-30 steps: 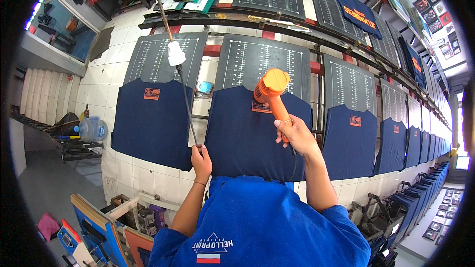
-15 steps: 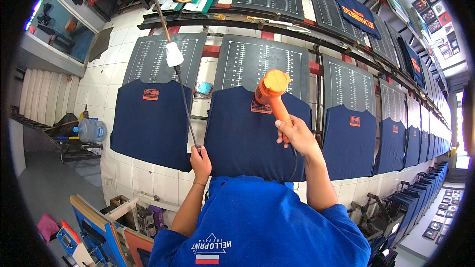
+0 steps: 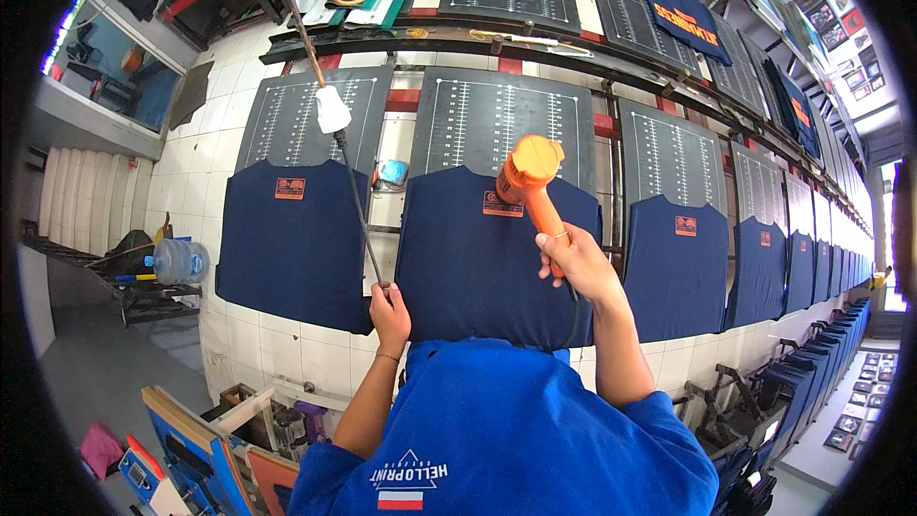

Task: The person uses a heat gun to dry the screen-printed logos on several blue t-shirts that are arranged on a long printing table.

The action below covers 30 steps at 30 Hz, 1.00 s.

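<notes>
- While the right hand (image 3: 573, 263) is up over the middle platen, its grip is clenched around the handle of an orange heat gun (image 3: 531, 177), nozzle end pointing away from the person toward the collar of the navy t-shirt (image 3: 482, 268) stretched on that board.
- The gun's long axis runs from the hand up and a bit left, so the hot end sits just over the small orange neck label (image 3: 502, 204) near the top edge of the shirt.
- The left hand (image 3: 390, 311) is closed on the black power cord (image 3: 358, 205), which climbs to a white plug (image 3: 331, 109) hanging above, between the middle platen and the left one.
- The right hand is clearly the nearer one to the label; the left is off by the shirt's left edge.
- More navy shirts (image 3: 291, 239) sit on the neighbouring platens in a row.
</notes>
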Motion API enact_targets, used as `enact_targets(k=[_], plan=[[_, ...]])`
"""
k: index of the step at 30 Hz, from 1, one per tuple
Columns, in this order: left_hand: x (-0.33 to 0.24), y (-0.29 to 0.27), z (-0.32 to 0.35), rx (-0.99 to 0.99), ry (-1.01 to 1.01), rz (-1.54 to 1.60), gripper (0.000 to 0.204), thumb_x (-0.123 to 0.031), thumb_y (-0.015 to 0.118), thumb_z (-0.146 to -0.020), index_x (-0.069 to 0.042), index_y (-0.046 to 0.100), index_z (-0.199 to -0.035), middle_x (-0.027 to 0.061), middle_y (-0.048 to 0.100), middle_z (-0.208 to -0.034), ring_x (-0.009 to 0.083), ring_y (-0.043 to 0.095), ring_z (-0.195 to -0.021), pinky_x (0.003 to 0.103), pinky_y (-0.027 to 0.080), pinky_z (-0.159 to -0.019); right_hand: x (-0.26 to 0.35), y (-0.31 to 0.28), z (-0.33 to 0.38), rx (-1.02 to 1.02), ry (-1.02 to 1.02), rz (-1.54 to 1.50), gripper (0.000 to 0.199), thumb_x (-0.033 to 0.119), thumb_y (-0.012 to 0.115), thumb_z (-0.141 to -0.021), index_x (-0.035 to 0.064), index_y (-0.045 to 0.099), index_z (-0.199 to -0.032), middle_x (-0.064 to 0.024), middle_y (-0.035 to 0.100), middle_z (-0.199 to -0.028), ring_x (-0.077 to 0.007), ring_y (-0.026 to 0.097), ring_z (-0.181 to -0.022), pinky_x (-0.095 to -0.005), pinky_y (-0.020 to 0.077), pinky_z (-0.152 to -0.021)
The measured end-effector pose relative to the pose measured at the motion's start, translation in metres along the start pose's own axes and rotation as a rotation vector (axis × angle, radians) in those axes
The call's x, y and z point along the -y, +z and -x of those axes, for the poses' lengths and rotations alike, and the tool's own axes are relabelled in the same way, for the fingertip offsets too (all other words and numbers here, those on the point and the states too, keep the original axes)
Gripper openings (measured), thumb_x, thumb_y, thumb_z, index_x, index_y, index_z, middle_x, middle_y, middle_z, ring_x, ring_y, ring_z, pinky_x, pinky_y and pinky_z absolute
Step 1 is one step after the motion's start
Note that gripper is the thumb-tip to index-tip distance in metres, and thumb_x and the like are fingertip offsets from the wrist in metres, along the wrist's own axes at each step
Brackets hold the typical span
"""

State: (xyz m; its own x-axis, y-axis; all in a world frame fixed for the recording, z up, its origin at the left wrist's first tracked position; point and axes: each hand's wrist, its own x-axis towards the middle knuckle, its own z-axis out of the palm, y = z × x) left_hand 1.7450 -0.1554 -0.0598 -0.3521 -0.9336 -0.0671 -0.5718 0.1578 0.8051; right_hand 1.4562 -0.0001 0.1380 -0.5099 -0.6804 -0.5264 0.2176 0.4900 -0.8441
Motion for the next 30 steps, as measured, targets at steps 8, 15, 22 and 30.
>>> enact_targets(k=[8,15,22,30], plan=[[0.0,0.001,0.001,-0.003,0.032,0.013,0.023,-0.018,0.05,-0.1,0.005,0.053,-0.101,0.0161,0.063,-0.078,0.0309,0.061,-0.071,0.041,0.047,-0.069,-0.004,-0.006,0.013,0.023,0.018,-0.001,0.032,0.031,0.063,-0.096,0.0014,0.057,-0.103,0.0002,0.057,-0.074,-0.0081,0.06,-0.062,-0.0218,0.0463,-0.049],[0.002,0.001,0.0,-0.012,0.014,0.003,0.027,-0.024,0.05,-0.101,0.003,0.055,-0.101,0.0169,0.063,-0.08,0.0307,0.062,-0.072,0.041,0.048,-0.068,-0.007,-0.005,0.007,-0.004,0.004,-0.015,0.031,0.031,0.063,-0.096,0.0013,0.057,-0.103,0.0004,0.056,-0.074,-0.0077,0.06,-0.063,-0.0219,0.0467,-0.049],[0.003,0.001,0.0,-0.001,0.026,0.007,0.02,-0.017,0.051,-0.1,0.003,0.053,-0.099,0.0157,0.062,-0.077,0.0311,0.06,-0.07,0.042,0.047,-0.067,-0.007,-0.008,0.014,0.001,0.018,0.006,0.032,0.032,0.062,-0.096,0.0013,0.056,-0.104,0.0006,0.057,-0.074,-0.0079,0.06,-0.063,-0.0217,0.0469,-0.05],[0.004,0.002,0.0,-0.028,0.04,-0.039,0.021,-0.018,0.052,-0.099,0.003,0.053,-0.1,0.016,0.062,-0.078,0.0312,0.06,-0.07,0.042,0.047,-0.067,-0.005,-0.014,0.023,0.026,0.072,0.029,0.033,0.032,0.062,-0.096,0.0012,0.056,-0.104,0.001,0.057,-0.075,-0.0073,0.06,-0.063,-0.0217,0.047,-0.05]])
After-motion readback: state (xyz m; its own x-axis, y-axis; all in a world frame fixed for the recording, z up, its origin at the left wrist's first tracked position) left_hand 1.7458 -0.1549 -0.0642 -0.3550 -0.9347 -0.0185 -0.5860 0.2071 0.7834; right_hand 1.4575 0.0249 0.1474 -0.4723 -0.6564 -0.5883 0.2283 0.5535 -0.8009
